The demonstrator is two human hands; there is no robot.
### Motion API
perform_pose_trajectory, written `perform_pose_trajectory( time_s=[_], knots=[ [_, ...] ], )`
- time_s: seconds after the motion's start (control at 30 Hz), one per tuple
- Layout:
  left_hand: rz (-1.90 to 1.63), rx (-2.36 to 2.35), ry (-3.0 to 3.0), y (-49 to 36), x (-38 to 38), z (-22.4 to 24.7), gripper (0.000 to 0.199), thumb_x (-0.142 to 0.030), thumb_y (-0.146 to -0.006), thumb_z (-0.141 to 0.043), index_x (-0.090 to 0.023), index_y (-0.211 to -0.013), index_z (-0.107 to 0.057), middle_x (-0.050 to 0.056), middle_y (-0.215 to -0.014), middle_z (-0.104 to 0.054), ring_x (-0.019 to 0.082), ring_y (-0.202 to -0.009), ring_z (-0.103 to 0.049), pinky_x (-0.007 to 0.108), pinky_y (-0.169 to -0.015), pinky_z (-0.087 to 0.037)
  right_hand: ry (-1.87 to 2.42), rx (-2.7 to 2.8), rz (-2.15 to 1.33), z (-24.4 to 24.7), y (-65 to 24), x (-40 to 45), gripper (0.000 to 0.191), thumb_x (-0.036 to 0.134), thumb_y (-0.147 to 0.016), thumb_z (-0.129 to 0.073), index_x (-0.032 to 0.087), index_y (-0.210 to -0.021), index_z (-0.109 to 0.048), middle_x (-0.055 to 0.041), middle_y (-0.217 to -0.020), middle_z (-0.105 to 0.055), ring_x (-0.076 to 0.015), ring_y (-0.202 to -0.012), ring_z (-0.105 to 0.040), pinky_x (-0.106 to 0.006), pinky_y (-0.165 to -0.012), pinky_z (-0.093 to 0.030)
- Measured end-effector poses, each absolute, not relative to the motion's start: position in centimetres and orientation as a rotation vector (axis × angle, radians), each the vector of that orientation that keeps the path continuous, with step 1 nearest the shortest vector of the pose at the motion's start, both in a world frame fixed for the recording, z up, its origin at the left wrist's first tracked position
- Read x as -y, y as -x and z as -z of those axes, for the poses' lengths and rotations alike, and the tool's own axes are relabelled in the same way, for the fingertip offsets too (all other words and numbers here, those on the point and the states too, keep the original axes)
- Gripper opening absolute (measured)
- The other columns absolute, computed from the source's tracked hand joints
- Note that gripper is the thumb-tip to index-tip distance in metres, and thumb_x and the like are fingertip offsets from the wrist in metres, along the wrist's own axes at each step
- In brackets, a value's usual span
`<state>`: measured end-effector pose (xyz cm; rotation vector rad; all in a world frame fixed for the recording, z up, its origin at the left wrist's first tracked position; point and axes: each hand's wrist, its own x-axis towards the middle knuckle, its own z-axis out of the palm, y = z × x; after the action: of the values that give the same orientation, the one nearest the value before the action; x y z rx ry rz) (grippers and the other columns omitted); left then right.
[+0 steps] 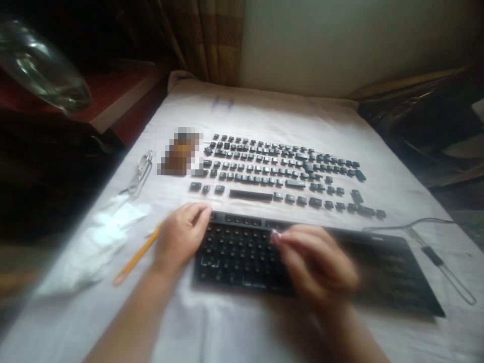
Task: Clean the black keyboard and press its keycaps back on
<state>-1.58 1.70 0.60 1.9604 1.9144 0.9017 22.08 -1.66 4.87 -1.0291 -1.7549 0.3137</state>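
A black keyboard (389, 257) with its keycaps off lies on the white cloth, bare key posts showing. At its upper left corner my left hand (183, 232) is closed on the edge, thumb and fingers together. Above the keyboard's middle my right hand (317, 257), slightly blurred, pinches a small whitish wad (277, 236), perhaps tissue; its exact kind is unclear. Beyond the keyboard, the loose black keycaps (260, 166) are laid out in rows, with the long space bar (251, 195) in the nearest row.
An orange stick-like tool (136, 256) and crumpled white tissue (94, 242) lie left of my left hand. Farther back are glasses (141, 169) and a pixelated object (181, 154). A tied cable (433, 256) rests at right. A glass item (45, 70) stands at upper left.
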Motion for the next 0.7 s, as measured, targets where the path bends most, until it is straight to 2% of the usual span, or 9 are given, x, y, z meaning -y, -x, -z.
perform_pose_trajectory(
  time_s=[0.3,0.5,0.7],
  knots=[
    [-0.930,-1.958,-1.974,1.3,-1.4,-0.4,0.031,-0.039,-0.097,-0.045,-0.023,-0.084,-0.068,0.001,-0.080,-0.072,0.019,-0.076,-0.068,0.030,-0.071,-0.049,1.101,1.906,-0.165,-2.7,-23.4,3.1,0.025,0.007,-0.088,-0.063,0.024,-0.106,-0.069,-0.0046,-0.089,-0.072,-0.0159,-0.076,-0.070,-0.026,-0.061,-0.059],
    [-0.962,-2.021,-1.917,1.1,-1.3,-0.3,0.033,-0.041,-0.096,-0.043,-0.023,-0.087,-0.070,0.003,-0.085,-0.075,0.020,-0.081,-0.069,0.030,-0.074,-0.051,1.056,1.886,-0.254,-4.4,-23.0,2.7,0.028,0.006,-0.086,-0.064,0.025,-0.106,-0.069,-0.0039,-0.084,-0.071,-0.0155,-0.071,-0.070,-0.024,-0.058,-0.058],
    [-0.932,-2.051,-1.871,1.3,-1.6,-0.5,0.039,-0.050,-0.092,-0.044,-0.023,-0.088,-0.071,0.005,-0.089,-0.077,0.022,-0.086,-0.071,0.031,-0.079,-0.053,0.920,1.767,-0.385,-4.6,-21.5,3.0,0.027,0.002,-0.085,-0.061,0.021,-0.103,-0.067,-0.0057,-0.086,-0.068,-0.0150,-0.076,-0.068,-0.024,-0.065,-0.058]
  ],
)
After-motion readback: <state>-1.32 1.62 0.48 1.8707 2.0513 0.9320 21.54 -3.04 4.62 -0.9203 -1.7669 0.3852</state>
